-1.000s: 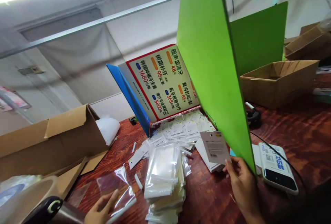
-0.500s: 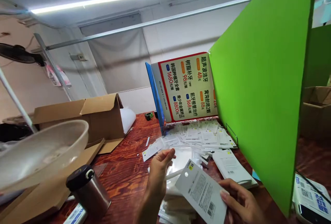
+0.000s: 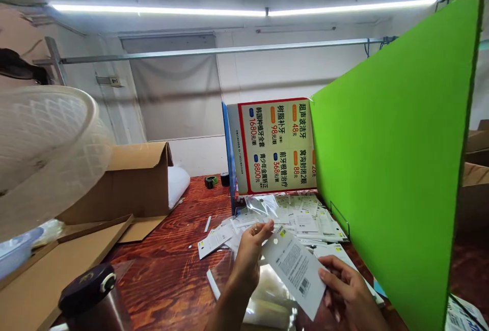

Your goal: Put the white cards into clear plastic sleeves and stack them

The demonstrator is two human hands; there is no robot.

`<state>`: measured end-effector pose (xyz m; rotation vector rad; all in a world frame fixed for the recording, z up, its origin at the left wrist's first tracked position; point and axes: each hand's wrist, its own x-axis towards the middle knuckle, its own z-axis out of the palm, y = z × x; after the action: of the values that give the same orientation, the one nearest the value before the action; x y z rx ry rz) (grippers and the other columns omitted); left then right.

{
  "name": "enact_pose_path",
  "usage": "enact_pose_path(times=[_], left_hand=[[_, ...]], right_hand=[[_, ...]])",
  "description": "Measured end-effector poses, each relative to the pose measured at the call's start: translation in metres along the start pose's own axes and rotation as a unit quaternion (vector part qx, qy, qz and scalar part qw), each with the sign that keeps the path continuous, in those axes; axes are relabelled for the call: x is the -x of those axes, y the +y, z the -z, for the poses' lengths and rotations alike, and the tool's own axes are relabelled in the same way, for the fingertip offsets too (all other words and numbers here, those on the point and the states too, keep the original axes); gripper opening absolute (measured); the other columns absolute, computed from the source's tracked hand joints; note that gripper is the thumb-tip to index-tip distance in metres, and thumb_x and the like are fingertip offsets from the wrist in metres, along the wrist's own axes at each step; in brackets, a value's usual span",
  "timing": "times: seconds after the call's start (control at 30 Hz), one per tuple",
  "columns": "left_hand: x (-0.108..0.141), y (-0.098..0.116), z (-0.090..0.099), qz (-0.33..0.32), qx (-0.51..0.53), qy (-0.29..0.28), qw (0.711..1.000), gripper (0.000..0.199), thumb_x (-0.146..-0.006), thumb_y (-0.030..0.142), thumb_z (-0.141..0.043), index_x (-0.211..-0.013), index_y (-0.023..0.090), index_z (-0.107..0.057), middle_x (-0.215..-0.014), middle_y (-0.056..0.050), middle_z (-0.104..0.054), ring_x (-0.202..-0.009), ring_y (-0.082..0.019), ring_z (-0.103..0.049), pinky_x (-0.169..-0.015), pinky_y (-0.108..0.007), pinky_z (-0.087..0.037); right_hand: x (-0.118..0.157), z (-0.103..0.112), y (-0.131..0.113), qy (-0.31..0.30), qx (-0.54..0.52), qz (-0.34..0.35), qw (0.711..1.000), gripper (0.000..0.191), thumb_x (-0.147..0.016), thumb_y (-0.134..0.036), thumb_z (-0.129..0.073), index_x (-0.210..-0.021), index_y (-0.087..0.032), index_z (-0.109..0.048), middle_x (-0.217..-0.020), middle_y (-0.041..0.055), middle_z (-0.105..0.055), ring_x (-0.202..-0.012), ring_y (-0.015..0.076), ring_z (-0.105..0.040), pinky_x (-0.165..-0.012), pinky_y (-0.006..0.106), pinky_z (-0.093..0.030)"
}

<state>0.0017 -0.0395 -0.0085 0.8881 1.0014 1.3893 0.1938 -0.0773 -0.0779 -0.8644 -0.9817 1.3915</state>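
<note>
Between both hands' fingertips (image 3: 267, 227), card (image 3: 296, 270) and clear bag (image 3: 263, 203).

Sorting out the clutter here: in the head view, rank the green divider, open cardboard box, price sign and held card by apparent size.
1. green divider, though nearness enlarges it
2. open cardboard box
3. price sign
4. card, held by right hand

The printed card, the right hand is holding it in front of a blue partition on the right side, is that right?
Not quite: the head view shows the partition on the right is green, not blue. The right hand does hold the printed card.
</note>
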Motion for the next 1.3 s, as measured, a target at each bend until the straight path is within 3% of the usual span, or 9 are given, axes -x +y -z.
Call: enact_pose_path(times=[0.2, 0.33, 0.43, 0.57, 0.7, 0.97, 1.07, 1.13, 1.3], left_hand=[[-0.025, 0.023, -0.010, -0.040, 0.020, -0.046, 0.998, 0.048, -0.057, 0.045, -0.088, -0.089, 0.012, -0.072, -0.088, -0.009, -0.075, -0.076, -0.019, -0.065, -0.073, -0.029, -0.048], [-0.036, 0.029, -0.009, -0.053, 0.028, -0.069, 0.996, 0.054, -0.058, 0.043, -0.088, -0.100, 0.012, -0.070, -0.101, -0.013, -0.075, -0.085, -0.022, -0.067, -0.074, -0.030, -0.050], [-0.042, 0.032, -0.006, -0.053, 0.022, -0.093, 0.994, 0.057, -0.059, 0.044, -0.087, -0.102, 0.010, -0.069, -0.102, -0.015, -0.074, -0.086, -0.024, -0.067, -0.073, -0.030, -0.050], [-0.047, 0.036, -0.001, -0.040, 0.014, -0.128, 0.991, 0.058, -0.061, 0.044, -0.086, -0.105, 0.010, -0.069, -0.100, -0.015, -0.073, -0.083, -0.022, -0.066, -0.074, -0.030, -0.049], [-0.052, 0.033, 0.006, -0.044, -0.034, -0.179, 0.982, 0.054, -0.065, 0.048, -0.082, -0.102, 0.009, -0.072, -0.089, -0.012, -0.072, -0.066, -0.014, -0.059, -0.054, -0.023, -0.035], [-0.063, 0.027, 0.014, -0.060, -0.171, -0.171, 0.968, 0.056, -0.072, 0.062, -0.068, -0.089, 0.010, -0.070, -0.073, -0.006, -0.066, -0.052, -0.011, -0.050, -0.050, -0.024, -0.033], [-0.061, 0.033, 0.021, -0.104, -0.363, -0.082, 0.922, 0.049, -0.085, 0.060, -0.053, -0.082, 0.013, -0.067, -0.075, -0.006, -0.067, -0.059, -0.015, -0.058, -0.056, -0.026, -0.039], [-0.058, 0.038, 0.027, -0.123, -0.505, -0.018, 0.854, 0.045, -0.088, 0.057, -0.052, -0.079, 0.015, -0.068, -0.079, -0.008, -0.070, -0.071, -0.020, -0.064, -0.062, -0.028, -0.041], [-0.048, 0.041, 0.036, -0.044, -0.724, -0.065, 0.685, 0.042, -0.078, 0.057, -0.067, -0.085, 0.016, -0.073, -0.089, -0.013, -0.074, -0.085, -0.030, -0.069, -0.070, -0.033, -0.044]], right_hand=[[-0.031, -0.037, -0.031, 0.057, 0.018, 0.070, 0.996, 0.047, -0.064, -0.051, -0.084, -0.090, -0.016, -0.064, -0.058, -0.0013, -0.063, -0.047, 0.0134, -0.057, -0.045, 0.023, -0.048], [-0.042, -0.058, -0.043, -0.002, 0.055, 0.105, 0.993, 0.053, -0.066, -0.044, -0.085, -0.103, -0.020, -0.056, -0.083, 0.0042, -0.071, -0.072, 0.0218, -0.071, -0.069, 0.034, -0.058], [-0.050, -0.065, -0.043, -0.021, 0.100, 0.142, 0.985, 0.061, -0.069, -0.041, -0.083, -0.116, -0.023, -0.048, -0.096, 0.0056, -0.069, -0.075, 0.0231, -0.071, -0.067, 0.036, -0.059], [-0.066, -0.069, -0.045, 0.030, 0.234, 0.226, 0.945, 0.076, -0.077, -0.042, -0.075, -0.141, -0.029, -0.038, -0.106, 0.0051, -0.061, -0.075, 0.0204, -0.067, -0.061, 0.034, -0.057], [-0.077, -0.073, -0.048, 0.015, 0.325, 0.289, 0.900, 0.052, -0.083, -0.041, -0.068, -0.132, -0.026, -0.057, -0.119, 0.0086, -0.063, -0.090, 0.0237, -0.066, -0.079, 0.040, -0.057], [-0.096, -0.058, -0.039, 0.076, 0.212, 0.181, 0.957, 0.055, -0.063, -0.050, -0.082, -0.104, -0.017, -0.069, -0.086, 0.0077, -0.075, -0.078, 0.0265, -0.071, -0.070, 0.036, -0.058], [-0.111, -0.039, -0.043, 0.143, 0.217, 0.140, 0.956, 0.068, -0.063, -0.056, -0.077, -0.115, -0.014, -0.064, -0.090, 0.0103, -0.075, -0.084, 0.0291, -0.072, -0.076, 0.039, -0.058], [-0.112, -0.019, -0.043, 0.178, 0.275, 0.112, 0.938, 0.074, -0.070, -0.059, -0.066, -0.128, -0.013, -0.058, -0.093, 0.0114, -0.075, -0.084, 0.0296, -0.073, -0.077, 0.041, -0.057], [-0.071, 0.048, -0.016, 0.219, 0.583, 0.039, 0.782, 0.059, -0.085, -0.053, -0.039, -0.119, -0.012, -0.064, -0.104, 0.0173, -0.072, -0.094, 0.0322, -0.069, -0.082, 0.042, -0.053]])
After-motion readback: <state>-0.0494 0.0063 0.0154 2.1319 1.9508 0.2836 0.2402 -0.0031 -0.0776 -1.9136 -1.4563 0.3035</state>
